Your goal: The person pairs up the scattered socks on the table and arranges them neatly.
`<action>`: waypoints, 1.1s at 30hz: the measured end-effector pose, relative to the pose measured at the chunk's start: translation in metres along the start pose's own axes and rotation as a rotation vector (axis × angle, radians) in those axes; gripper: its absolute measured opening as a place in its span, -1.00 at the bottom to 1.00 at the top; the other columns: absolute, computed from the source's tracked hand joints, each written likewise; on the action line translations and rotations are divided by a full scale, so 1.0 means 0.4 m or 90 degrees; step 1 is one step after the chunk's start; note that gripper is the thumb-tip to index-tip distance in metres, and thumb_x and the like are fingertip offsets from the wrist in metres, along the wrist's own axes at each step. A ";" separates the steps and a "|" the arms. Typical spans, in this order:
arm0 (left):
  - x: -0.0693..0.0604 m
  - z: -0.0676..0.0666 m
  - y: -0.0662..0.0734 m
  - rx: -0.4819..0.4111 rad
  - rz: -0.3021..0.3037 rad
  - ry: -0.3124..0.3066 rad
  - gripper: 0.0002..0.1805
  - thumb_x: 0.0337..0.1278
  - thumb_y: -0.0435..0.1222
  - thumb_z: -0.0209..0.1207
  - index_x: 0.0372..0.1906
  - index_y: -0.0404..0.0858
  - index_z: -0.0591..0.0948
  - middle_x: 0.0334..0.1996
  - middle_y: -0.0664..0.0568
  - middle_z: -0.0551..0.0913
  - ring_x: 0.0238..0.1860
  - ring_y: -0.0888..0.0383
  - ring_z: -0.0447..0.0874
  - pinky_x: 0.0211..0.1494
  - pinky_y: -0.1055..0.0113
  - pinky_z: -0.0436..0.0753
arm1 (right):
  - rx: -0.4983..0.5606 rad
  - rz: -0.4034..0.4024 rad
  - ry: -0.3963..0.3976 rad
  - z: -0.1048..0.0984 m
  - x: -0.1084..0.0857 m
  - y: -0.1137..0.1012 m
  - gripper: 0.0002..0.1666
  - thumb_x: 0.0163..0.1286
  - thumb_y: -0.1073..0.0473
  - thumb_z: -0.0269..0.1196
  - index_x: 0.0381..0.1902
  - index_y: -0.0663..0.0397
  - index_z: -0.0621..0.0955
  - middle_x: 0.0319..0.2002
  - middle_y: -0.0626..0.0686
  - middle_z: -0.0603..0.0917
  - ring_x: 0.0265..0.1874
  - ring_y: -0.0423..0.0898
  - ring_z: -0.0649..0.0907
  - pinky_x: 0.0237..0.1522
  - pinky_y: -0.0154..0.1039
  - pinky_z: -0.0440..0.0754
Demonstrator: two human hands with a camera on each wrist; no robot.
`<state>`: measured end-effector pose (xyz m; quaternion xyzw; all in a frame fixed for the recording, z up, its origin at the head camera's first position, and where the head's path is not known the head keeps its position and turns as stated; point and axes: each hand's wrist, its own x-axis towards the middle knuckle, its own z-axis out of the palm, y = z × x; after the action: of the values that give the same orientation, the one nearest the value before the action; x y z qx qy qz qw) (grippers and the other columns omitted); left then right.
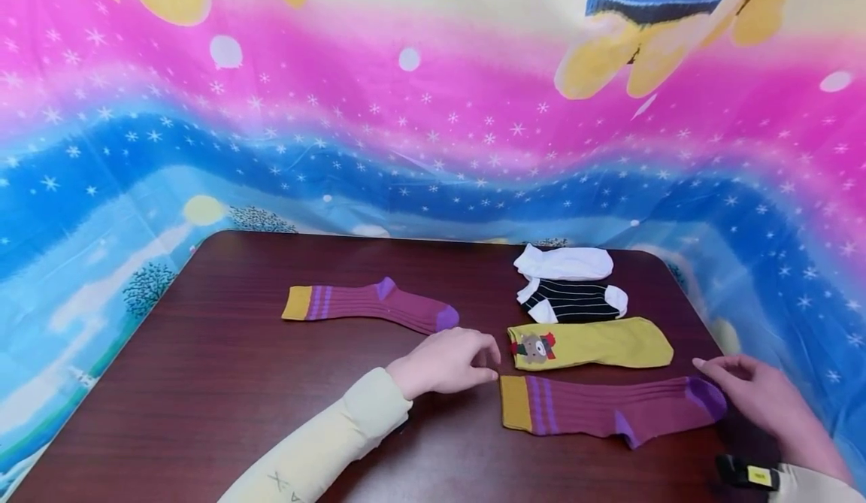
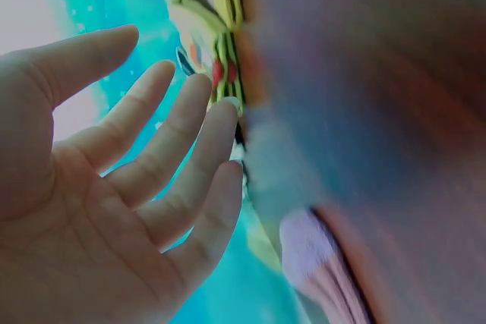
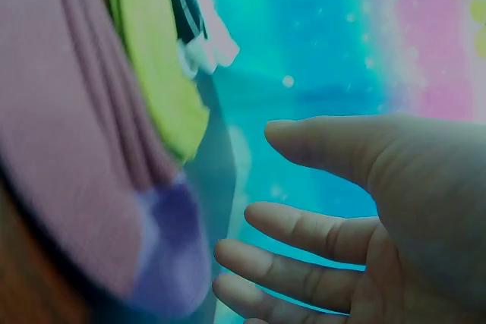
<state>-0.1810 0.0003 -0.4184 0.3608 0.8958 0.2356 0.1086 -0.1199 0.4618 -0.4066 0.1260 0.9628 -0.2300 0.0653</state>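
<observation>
Nearest me lies a maroon sock point(image 1: 588, 407) with a mustard cuff and purple toe and heel. My left hand point(image 1: 449, 362) hovers by its cuff, fingers loosely bent and holding nothing. At the toe end, my right hand point(image 1: 761, 394) is held with thumb and fingers apart; the right wrist view shows a small gap to the purple toe point(image 3: 175, 256). Just behind lies a yellow sock point(image 1: 602, 343) with an animal picture near its cuff. A matching maroon sock point(image 1: 365, 304) lies farther left, its toe close behind my left hand.
Behind the yellow sock, a black striped sock point(image 1: 578, 298) with white toe and heel and a white sock point(image 1: 568, 263) lie in a column. The dark brown table point(image 1: 223, 383) ends at the back against a colourful printed cloth point(image 1: 379, 134).
</observation>
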 end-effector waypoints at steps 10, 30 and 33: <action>-0.008 -0.026 -0.055 0.024 -0.017 0.038 -0.77 0.24 -0.09 0.38 -0.06 -0.02 0.69 -0.17 0.20 0.67 -0.12 0.25 0.60 0.00 0.31 0.56 | -0.003 -0.123 0.046 0.012 -0.007 -0.115 -0.31 0.51 -0.26 0.17 0.12 0.31 0.59 0.01 0.45 0.63 0.02 0.49 0.54 -0.13 0.28 0.48; -0.009 -0.039 -0.123 0.035 -0.037 0.082 -0.63 0.16 -0.17 0.44 0.06 -0.09 0.68 -0.03 0.00 0.62 -0.02 0.07 0.56 0.10 0.17 0.53 | 0.119 -0.265 0.008 0.132 0.006 -0.410 -0.58 0.50 -0.17 0.24 0.02 0.02 0.69 0.00 0.10 0.69 -0.08 0.05 0.67 -0.09 0.01 0.58; -0.005 -0.041 -0.130 0.038 -0.048 0.087 -0.61 0.14 -0.19 0.44 0.08 -0.09 0.67 0.00 0.00 0.61 0.02 0.04 0.56 0.14 0.16 0.53 | 0.140 -0.294 -0.008 0.152 0.016 -0.441 -0.64 0.49 -0.14 0.26 -0.02 -0.01 0.70 -0.05 0.04 0.70 -0.11 0.01 0.67 -0.11 -0.02 0.58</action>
<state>-0.2164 -0.0394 -0.4301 0.3129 0.9206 0.2290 0.0450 -0.1699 0.2830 -0.3862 -0.0920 0.9347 -0.3432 0.0028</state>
